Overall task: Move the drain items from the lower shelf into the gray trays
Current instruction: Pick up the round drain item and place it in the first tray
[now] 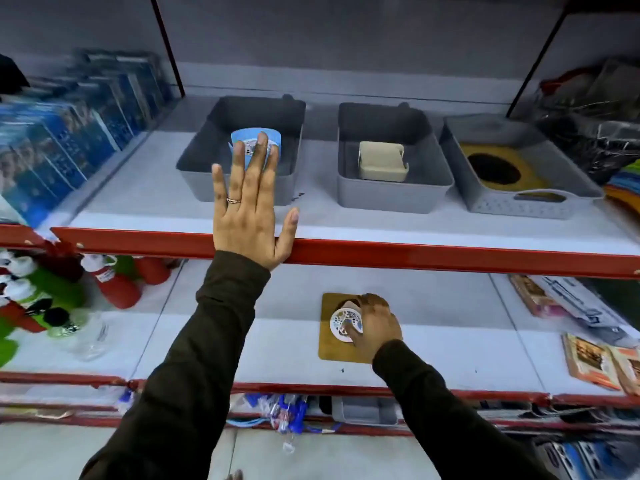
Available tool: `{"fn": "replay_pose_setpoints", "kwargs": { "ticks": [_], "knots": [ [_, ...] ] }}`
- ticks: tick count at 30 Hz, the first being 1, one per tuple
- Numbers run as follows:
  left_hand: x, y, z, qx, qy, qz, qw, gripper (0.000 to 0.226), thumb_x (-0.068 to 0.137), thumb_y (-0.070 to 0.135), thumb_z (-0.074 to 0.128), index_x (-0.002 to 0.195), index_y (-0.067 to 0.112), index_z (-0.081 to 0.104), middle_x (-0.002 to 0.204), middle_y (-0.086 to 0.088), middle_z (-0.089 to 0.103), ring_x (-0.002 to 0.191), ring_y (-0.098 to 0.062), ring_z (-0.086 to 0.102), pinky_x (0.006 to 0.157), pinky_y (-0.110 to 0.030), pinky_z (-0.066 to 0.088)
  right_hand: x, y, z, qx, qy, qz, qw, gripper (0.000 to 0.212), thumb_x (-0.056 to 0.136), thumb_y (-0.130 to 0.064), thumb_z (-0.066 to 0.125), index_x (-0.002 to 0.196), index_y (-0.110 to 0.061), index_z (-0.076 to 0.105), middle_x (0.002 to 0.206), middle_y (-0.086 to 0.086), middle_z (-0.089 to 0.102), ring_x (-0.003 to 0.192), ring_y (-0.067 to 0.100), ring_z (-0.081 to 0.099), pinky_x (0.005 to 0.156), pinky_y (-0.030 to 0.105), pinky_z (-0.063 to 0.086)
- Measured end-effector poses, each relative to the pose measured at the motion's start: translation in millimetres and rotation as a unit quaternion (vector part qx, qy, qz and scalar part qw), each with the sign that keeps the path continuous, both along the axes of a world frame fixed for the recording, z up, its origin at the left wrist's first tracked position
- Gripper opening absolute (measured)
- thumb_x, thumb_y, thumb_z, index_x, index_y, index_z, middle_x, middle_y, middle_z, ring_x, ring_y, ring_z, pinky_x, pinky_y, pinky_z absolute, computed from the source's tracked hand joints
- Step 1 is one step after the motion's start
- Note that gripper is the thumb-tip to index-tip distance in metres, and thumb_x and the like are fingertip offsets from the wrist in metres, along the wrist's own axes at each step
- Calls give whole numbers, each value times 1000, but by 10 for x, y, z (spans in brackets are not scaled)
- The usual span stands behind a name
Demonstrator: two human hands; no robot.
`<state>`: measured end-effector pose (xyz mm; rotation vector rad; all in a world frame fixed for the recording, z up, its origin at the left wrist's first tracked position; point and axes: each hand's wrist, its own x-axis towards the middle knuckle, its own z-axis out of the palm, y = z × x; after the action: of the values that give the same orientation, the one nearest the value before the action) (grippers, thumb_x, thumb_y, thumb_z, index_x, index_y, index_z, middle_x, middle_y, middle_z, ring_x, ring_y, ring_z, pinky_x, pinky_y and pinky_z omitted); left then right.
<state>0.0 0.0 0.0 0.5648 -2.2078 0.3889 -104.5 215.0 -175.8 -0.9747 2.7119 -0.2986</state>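
Observation:
Three gray trays stand on the upper shelf. The left tray [194, 174] holds a blue round packaged drain item [242, 136]. The middle tray [391, 199] holds a beige square item [382, 161]. The right tray [519, 209] holds a yellow card with a black round drain piece [495, 168]. My left hand [247, 202] hovers flat with fingers spread over the left tray's near edge, holding nothing. On the lower shelf my right hand [375, 323] grips a white round patterned drain item [341, 322] lying on a yellow-brown card [329, 348].
Blue boxes [69, 133] line the upper shelf at the left; dark wrapped goods [588, 116] crowd the right. The red shelf edge [415, 254] runs between my hands. Red and green bottles [69, 289] sit lower left, flat packets [588, 358] lower right.

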Motion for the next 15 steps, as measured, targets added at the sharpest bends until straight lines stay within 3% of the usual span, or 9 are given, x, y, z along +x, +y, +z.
{"fn": "replay_pose_setpoints", "kwargs": {
  "ticks": [4,6,9,12,15],
  "knots": [
    [-27,-32,-58,-24,40,11,999,79,91,51,28,157,9,15,159,-17,28,152,-31,9,123,-42,-10,-129,-191,-139,88,-81,-29,992,83,84,-61,58,150,-17,31,156,9,34,144,30,34,118,38,33],
    [-49,-50,-75,-28,41,9,999,79,91,52,28,157,10,15,159,-16,28,153,-26,5,123,-43,-10,-151,-242,-235,128,-72,-25,989,87,83,-63,59,152,-19,29,159,8,31,146,31,30,120,40,30],
    [-58,-75,-79,-40,34,14,999,79,90,52,28,156,11,18,160,-16,28,151,-34,13,123,-44,-8,-192,-227,-300,145,-45,-23,988,77,79,-62,61,144,-26,40,152,4,39,143,30,33,115,41,33],
    [-47,-45,-44,-35,33,9,999,78,91,52,28,155,10,21,160,-16,28,149,-36,15,123,-45,-6,-216,-192,-297,111,-45,-38,992,68,76,-57,67,134,-27,50,138,2,51,131,27,44,107,38,40],
    [-31,-23,-14,-27,24,10,999,76,91,52,27,155,11,23,160,-16,28,149,-36,15,123,-46,-5,-225,-128,-251,-35,-138,-121,982,32,91,-35,61,120,-24,65,122,6,71,105,25,65,89,31,55]
  ]
}}
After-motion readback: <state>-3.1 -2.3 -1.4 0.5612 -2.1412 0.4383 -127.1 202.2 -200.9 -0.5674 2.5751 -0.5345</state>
